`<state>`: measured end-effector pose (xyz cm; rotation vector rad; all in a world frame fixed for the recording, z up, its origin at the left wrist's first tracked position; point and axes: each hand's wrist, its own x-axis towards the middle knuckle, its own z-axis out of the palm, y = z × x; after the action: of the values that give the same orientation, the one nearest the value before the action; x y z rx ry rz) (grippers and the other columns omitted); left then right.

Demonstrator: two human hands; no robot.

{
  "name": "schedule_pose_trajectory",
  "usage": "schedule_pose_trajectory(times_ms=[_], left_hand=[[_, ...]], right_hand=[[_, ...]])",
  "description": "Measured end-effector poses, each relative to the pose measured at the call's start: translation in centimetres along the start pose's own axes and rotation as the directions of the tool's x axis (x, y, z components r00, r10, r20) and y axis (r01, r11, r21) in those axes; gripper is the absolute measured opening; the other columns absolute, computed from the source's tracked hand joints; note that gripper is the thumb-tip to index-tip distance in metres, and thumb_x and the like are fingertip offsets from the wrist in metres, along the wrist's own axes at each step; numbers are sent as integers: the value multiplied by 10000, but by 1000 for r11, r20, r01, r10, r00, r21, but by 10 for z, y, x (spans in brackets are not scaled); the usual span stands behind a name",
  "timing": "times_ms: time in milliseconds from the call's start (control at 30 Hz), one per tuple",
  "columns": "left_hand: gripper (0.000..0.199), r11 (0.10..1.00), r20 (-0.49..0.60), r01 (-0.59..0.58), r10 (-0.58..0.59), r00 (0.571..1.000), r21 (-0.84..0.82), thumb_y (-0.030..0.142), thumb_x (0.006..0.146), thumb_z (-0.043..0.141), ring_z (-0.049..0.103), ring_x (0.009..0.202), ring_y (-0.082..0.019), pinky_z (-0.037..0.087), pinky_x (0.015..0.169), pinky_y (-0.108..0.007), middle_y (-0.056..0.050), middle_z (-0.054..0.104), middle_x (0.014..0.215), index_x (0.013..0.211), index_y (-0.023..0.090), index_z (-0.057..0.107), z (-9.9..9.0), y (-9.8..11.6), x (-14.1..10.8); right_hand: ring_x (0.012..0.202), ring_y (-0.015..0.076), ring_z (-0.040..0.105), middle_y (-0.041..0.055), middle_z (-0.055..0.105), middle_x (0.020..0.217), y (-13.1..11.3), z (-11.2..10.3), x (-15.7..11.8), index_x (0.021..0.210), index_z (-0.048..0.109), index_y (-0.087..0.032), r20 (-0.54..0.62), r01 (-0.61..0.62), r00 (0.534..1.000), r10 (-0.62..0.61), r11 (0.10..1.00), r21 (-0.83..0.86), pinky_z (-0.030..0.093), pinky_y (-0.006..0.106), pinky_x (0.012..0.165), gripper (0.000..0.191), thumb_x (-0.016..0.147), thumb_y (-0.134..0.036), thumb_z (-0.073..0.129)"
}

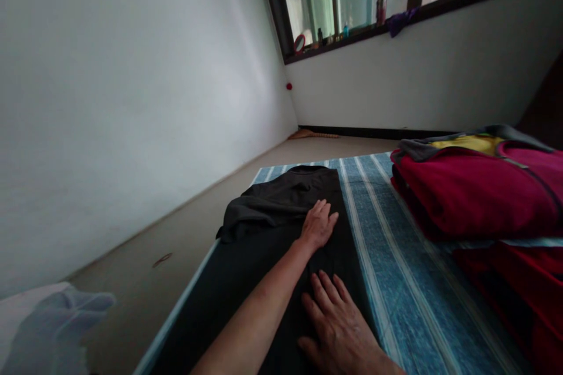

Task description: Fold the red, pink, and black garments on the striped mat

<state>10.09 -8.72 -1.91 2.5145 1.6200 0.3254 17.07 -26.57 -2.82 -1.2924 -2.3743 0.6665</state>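
A black garment (pixel 264 269) lies spread along the left side of a bed with a blue striped sheet (pixel 373 211). Its far part is bunched in loose folds, while the near part lies flat. My left hand (pixel 319 224) rests palm down on the garment by the folds, fingers together and stretched out. Closer to me, my right hand (pixel 338 322) presses flat on the same cloth with its fingers spread. Neither hand grips anything. The near end of the garment runs out of view under my forearms.
Folded red clothing (pixel 475 193) with grey and yellow cloth is piled at the right; another red garment (pixel 519 293) lies nearer. A white wall (pixel 153 88) and floor (pixel 136 269) border the left. Small items, including a pink bottle (pixel 381 6), stand on the windowsill.
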Motion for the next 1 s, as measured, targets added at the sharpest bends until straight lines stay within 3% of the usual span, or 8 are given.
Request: schedule_pose_trajectory(times_ms=[133,267,433,533,633,733,900,1000], left_hand=[[317,988,-132,154,-153,979,-6,216,901,460,512,1217,-195,377,1040,-341,-104,597,1279,1188,158,581,-20,-17,-29],[242,919,-175,391,-394,902,-55,249,911,446,650,938,-202,472,824,-306,-111,705,998,991,140,647,-23,-31,-50],[370,843,-117,526,-537,835,-111,492,868,504,675,867,-223,456,701,-286,-114,728,918,882,172,688,-18,-28,-35],[301,819,-79,562,-572,816,-118,442,839,542,678,864,-239,444,676,-295,-117,732,922,855,189,705,-16,-26,-23],[241,826,-63,552,-560,826,-114,346,848,521,679,856,-239,439,666,-299,-115,731,933,867,198,710,-12,-27,-21],[237,865,-78,491,-499,863,-106,331,867,500,671,878,-229,442,692,-295,-104,725,944,864,205,700,-6,-29,-24],[219,907,-120,412,-420,900,-83,307,900,472,656,893,-224,454,739,-307,-103,699,972,914,188,656,-1,-30,-28],[187,928,-136,365,-372,918,-79,279,900,482,642,914,-225,463,760,-313,-104,677,995,974,173,618,-4,-24,-32]], right_hand=[[1406,347,173,175,285,1504,-1,-2,-1,1371,478,-154,-23,5,1000,-5,1000,-5,154,538,1139,646,875,-567,501],[1403,344,186,179,297,1499,-1,-1,-3,1364,489,-165,-27,-3,1000,3,1000,-19,164,536,1138,641,878,-583,485],[1403,339,197,146,304,1501,2,5,-4,1380,477,-190,-28,-12,1000,10,997,-73,174,529,1141,612,878,-538,515],[1406,324,194,137,291,1507,4,8,-5,1389,466,-206,-23,-11,1000,9,995,-95,186,519,1141,629,882,-577,486],[1404,312,204,132,289,1508,5,7,-6,1396,456,-223,5,-18,1000,18,995,-101,205,524,1134,647,885,-619,440],[1395,305,241,143,299,1504,4,0,-4,1405,442,-202,11,-46,999,48,990,-134,242,524,1122,642,904,-602,411],[1414,304,182,156,286,1513,15,-12,9,1407,430,-125,-162,-176,977,135,945,-277,223,509,1133,620,929,-520,413],[1414,325,171,190,273,1509,26,-12,15,1411,412,-73,-142,-244,968,209,921,-304,212,502,1134,705,912,-571,411]])
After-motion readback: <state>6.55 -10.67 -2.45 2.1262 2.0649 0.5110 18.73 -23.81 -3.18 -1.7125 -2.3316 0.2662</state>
